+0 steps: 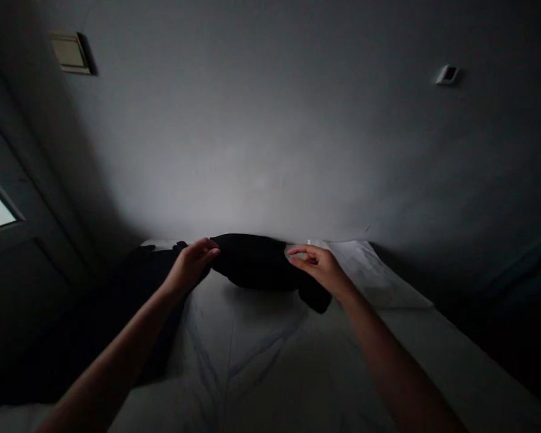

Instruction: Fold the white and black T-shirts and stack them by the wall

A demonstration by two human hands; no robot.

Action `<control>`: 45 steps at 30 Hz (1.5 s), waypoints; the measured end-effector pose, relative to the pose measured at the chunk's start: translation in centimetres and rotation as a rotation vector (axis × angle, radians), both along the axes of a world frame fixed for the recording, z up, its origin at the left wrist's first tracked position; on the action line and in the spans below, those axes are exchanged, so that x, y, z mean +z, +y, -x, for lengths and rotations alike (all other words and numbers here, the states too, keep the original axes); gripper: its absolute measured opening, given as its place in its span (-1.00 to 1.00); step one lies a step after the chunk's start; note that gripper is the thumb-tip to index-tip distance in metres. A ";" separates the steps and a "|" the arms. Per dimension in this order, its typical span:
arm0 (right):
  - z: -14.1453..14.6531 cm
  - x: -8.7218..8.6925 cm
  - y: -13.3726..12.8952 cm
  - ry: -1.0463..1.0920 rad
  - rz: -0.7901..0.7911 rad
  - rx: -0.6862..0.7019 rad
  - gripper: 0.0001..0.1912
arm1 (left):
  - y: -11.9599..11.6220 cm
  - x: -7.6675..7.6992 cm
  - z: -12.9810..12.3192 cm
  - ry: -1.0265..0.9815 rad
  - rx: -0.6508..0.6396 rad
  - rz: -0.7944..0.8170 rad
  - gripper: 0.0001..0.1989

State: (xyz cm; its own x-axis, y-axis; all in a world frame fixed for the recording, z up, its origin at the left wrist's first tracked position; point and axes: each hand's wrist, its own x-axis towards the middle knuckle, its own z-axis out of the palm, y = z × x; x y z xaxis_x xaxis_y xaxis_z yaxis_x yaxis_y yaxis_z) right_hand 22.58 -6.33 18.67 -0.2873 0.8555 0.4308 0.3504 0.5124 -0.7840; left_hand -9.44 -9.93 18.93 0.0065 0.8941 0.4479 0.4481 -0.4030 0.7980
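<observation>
Right now I count two hands, two dark cloths, one white sheet-like piece and two small fittings on the wall (261, 150). The black cloth (256, 261) stretches across the far middle of a pale surface (270, 373) marked with bluish branching lines; its right end droops toward the near side, and a soft shadow lies under its middle. Over on the left, the second dark cloth (135, 288) spreads from the far edge toward me, its outer border lost in the gloom, and my left forearm crosses in front of it. At the far right, the crumpled white piece (365, 270) lies beyond my right forearm. High on the wall I see a switch plate (71, 53) at left and a small white fitting (448, 74) at right; a door (9, 240) with a bright pane closes the left side. My left hand (193, 260) is pinched closed, thumb against fingers, on the left end of the black cloth. My right hand (321, 264) is at the cloth's right side, hiding part of it, with a narrow gap between thumb and forefinger; whether its fingertips touch the fabric, I cannot tell.
</observation>
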 end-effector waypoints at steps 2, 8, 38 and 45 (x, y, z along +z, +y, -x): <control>2.9 -2.3 -0.9 0.043 0.017 0.013 -0.57 | 0.8 -2.7 -2.3 -0.064 -0.030 0.005 -0.68; 7.8 -4.7 -0.9 0.119 0.029 0.044 -0.59 | 2.8 -4.5 -6.5 -0.150 -0.261 0.018 -0.72; 7.9 -3.9 -0.8 0.037 -0.005 0.049 -0.84 | 4.6 -4.8 -6.9 -0.141 -0.409 0.167 -0.85; 6.3 -2.6 -0.6 0.175 0.057 0.041 -0.79 | 3.1 -3.4 -6.9 -0.125 -0.519 0.215 -0.71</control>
